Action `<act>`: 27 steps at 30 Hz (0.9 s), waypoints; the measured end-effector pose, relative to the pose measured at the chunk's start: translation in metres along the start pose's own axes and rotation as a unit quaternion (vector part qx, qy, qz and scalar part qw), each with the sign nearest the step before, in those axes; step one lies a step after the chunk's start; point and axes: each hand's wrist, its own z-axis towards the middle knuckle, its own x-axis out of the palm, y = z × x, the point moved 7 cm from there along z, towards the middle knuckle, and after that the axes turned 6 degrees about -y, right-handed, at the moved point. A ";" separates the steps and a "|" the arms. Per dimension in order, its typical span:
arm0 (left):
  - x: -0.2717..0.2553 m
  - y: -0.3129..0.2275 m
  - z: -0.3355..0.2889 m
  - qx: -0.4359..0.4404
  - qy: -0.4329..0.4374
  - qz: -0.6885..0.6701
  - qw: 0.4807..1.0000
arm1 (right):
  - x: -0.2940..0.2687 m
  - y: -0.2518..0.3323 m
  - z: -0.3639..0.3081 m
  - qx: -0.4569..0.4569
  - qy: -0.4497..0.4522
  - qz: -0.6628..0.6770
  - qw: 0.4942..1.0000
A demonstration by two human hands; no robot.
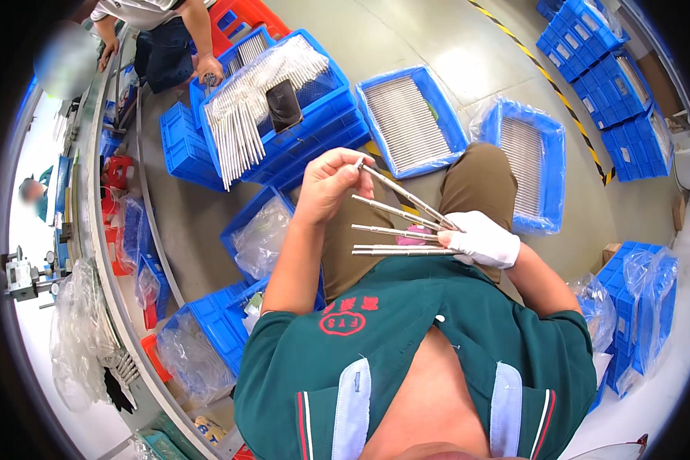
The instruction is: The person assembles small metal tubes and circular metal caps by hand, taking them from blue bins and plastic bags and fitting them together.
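Observation:
Several slim, shiny metal rods (pixel 395 231) with ring-like grooves fan out to the left from my right hand (pixel 484 239). That hand wears a white glove or finger covering, and its fingers are closed around the rods' right ends. My bare left hand (pixel 333 184) pinches the upper left end of the topmost rod (pixel 399 192) between thumb and fingers. This rod slants down to the right into my right hand. The other rods' left ends are free, and the lowest ones lie close together over my lap.
Ahead, blue crates (pixel 461 159) hold rows of similar rods. A phone (pixel 284 105) lies on rods piled on stacked crates. Another person's hand (pixel 209 70) is at that stack's far side. Plastic-lined crates stand left and right; a metal-edged bench (pixel 103 222) runs along the left.

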 end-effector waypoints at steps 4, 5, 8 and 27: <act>0.005 -0.004 0.000 -0.005 0.020 -0.014 1.000 | 0.002 0.000 -0.002 0.029 0.021 0.032 0.999; 0.007 -0.002 0.001 -0.020 0.031 -0.004 0.999 | 0.001 0.003 -0.001 -0.010 0.012 0.002 1.000; 0.013 0.003 0.001 -0.039 0.044 0.031 0.998 | 0.001 0.007 -0.002 -0.017 0.020 -0.011 1.000; -0.018 -0.011 0.026 0.068 -0.092 -0.046 0.992 | 0.006 -0.016 0.007 0.015 0.156 0.352 0.923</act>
